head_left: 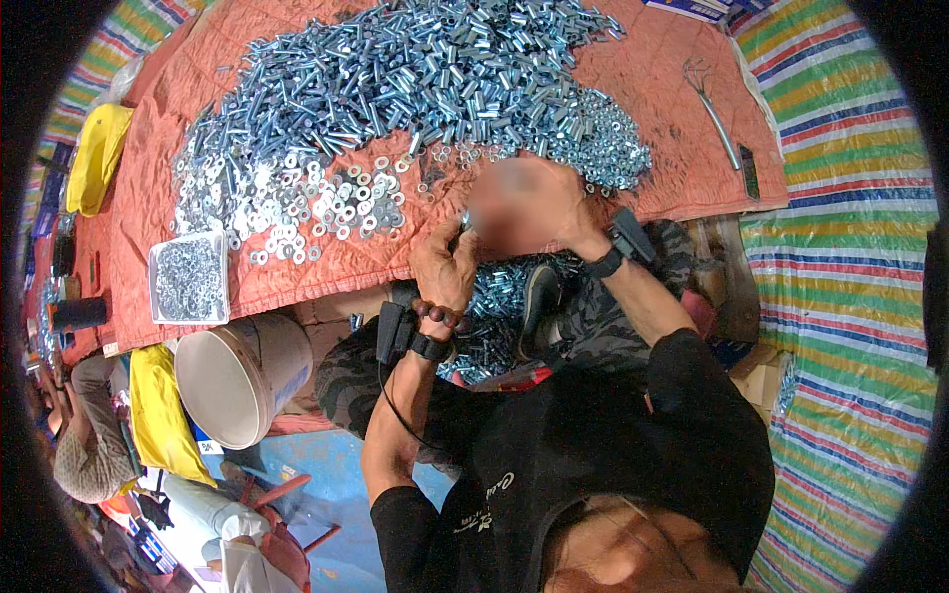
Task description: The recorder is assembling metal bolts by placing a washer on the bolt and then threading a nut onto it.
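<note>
One metal piece (466,221) pinched in left hand (441,265), grip narrow, at near edge of desk (682,89) — right hand (567,203) close by, partly blurred, can't tell its grip. Beyond: tubes (445,89), nuts (615,148) to right — washers (341,205) to left, tub (190,320) beside them

Sheet (840,257): striped, multicoloured, along the right. Rake (719,121): metal, wiry prongs, lying on the red cloth (662,79). Slab (750,173): black, oblong, just beside the rake's handle. Bucket (282,351): whitish, tilted, mouth leftward. Bags, two, yellow: one upper left (99,158), one beside the bucket (158,420). Floor (346,494): blue, below the bucket. Boxes (692,8): blue and white, top edge.
</note>
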`<state>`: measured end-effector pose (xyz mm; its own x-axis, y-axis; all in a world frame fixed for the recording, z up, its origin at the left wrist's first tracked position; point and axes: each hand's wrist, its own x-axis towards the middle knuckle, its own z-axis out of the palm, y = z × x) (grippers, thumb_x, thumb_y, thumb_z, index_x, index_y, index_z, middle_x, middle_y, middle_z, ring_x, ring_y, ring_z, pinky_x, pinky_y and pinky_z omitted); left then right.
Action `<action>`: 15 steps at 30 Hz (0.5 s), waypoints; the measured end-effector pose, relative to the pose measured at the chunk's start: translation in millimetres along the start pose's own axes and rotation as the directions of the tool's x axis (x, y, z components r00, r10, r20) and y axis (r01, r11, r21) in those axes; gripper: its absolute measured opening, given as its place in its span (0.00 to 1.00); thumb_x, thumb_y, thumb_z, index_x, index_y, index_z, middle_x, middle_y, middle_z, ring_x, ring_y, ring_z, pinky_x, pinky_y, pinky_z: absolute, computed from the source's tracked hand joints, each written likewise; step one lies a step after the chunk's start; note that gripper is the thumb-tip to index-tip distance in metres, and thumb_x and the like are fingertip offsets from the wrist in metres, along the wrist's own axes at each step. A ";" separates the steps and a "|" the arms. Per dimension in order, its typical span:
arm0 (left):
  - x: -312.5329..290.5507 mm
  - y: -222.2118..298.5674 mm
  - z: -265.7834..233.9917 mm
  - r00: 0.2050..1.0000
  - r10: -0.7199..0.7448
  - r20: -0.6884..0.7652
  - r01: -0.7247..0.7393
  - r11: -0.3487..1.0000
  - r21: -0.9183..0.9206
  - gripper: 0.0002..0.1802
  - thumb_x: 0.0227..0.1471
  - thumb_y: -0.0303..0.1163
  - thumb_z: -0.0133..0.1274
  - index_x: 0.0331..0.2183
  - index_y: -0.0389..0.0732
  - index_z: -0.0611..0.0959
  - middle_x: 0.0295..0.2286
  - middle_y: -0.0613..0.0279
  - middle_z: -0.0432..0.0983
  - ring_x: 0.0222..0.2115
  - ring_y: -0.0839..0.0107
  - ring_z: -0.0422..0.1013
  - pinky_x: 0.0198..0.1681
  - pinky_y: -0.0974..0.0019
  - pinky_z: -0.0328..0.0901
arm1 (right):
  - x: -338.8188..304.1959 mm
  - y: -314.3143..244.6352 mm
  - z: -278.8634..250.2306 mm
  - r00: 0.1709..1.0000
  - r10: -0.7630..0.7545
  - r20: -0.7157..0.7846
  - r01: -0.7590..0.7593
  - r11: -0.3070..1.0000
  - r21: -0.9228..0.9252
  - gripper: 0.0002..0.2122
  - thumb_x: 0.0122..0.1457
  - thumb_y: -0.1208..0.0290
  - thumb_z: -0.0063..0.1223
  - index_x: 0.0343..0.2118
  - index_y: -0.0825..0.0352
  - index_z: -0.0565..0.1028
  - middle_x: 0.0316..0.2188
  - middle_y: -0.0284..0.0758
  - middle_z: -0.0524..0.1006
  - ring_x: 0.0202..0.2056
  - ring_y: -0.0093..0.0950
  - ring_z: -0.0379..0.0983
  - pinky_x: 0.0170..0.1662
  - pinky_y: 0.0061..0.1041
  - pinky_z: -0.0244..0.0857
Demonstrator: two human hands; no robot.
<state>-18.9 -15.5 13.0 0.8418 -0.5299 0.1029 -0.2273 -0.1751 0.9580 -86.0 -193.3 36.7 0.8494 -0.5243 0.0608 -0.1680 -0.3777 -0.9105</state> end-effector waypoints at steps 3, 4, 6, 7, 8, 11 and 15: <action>0.1 4.6 -3.8 0.996 -0.076 0.041 0.076 0.997 -0.016 0.12 0.51 0.35 0.55 0.34 0.36 0.82 0.18 0.51 0.74 0.18 0.68 0.68 0.23 0.64 0.62 | -10.7 -21.8 28.0 0.999 -0.039 0.023 0.035 0.987 0.157 0.06 0.52 0.72 0.56 0.29 0.69 0.77 0.25 0.36 0.76 0.27 0.26 0.74 0.32 0.24 0.67; -0.2 5.8 -5.3 0.996 -0.077 0.037 0.078 0.997 -0.015 0.12 0.51 0.35 0.55 0.34 0.36 0.82 0.18 0.51 0.74 0.18 0.68 0.68 0.23 0.64 0.62 | -12.0 -30.8 29.9 0.992 -0.102 0.072 0.098 0.993 0.063 0.05 0.54 0.74 0.55 0.31 0.69 0.76 0.26 0.36 0.77 0.29 0.26 0.74 0.33 0.23 0.67; -0.2 7.4 -7.9 0.999 -0.031 0.010 0.031 0.999 0.038 0.11 0.50 0.33 0.55 0.35 0.36 0.82 0.20 0.49 0.75 0.19 0.66 0.71 0.24 0.64 0.64 | -17.1 -40.5 33.0 0.989 -0.136 0.059 0.135 0.991 0.023 0.05 0.54 0.74 0.55 0.30 0.70 0.76 0.26 0.37 0.76 0.30 0.27 0.74 0.33 0.24 0.67; -0.6 7.1 -8.9 1.000 -0.031 0.005 0.030 0.999 0.039 0.11 0.50 0.33 0.55 0.35 0.36 0.82 0.20 0.49 0.75 0.19 0.66 0.71 0.24 0.64 0.64 | -17.5 -42.9 34.6 0.985 -0.168 0.044 0.169 0.985 -0.017 0.05 0.54 0.74 0.54 0.29 0.70 0.76 0.26 0.37 0.76 0.31 0.28 0.74 0.34 0.24 0.67; -1.5 6.3 -9.9 1.000 -0.007 0.015 0.007 1.000 0.014 0.11 0.50 0.32 0.55 0.35 0.35 0.82 0.21 0.49 0.76 0.19 0.66 0.72 0.25 0.65 0.64 | -16.3 -40.6 33.7 0.974 -0.211 0.079 0.215 0.976 -0.034 0.04 0.53 0.75 0.55 0.29 0.70 0.75 0.27 0.38 0.76 0.32 0.31 0.75 0.35 0.25 0.68; -3.3 10.8 -13.2 0.999 0.021 0.023 -0.021 1.000 0.001 0.10 0.49 0.29 0.55 0.35 0.35 0.82 0.22 0.50 0.77 0.20 0.66 0.73 0.26 0.66 0.66 | -13.7 -38.4 31.0 0.868 -0.483 0.113 0.492 0.868 -0.065 0.05 0.50 0.75 0.57 0.29 0.69 0.75 0.28 0.37 0.75 0.32 0.33 0.74 0.34 0.25 0.67; -3.9 12.7 -17.7 0.999 0.006 0.052 -0.008 0.999 0.045 0.10 0.47 0.27 0.55 0.35 0.36 0.82 0.21 0.48 0.76 0.21 0.63 0.73 0.26 0.65 0.65 | -9.8 -39.5 24.6 0.829 -0.522 0.200 0.547 0.832 -0.097 0.06 0.48 0.80 0.58 0.29 0.70 0.74 0.31 0.36 0.76 0.31 0.32 0.74 0.34 0.23 0.67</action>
<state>-16.4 -1.0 29.4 0.8141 -0.5730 0.0945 -0.2557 -0.2076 0.9442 -75.4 -154.5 62.0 0.8920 -0.0850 0.4440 0.2764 -0.6747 -0.6844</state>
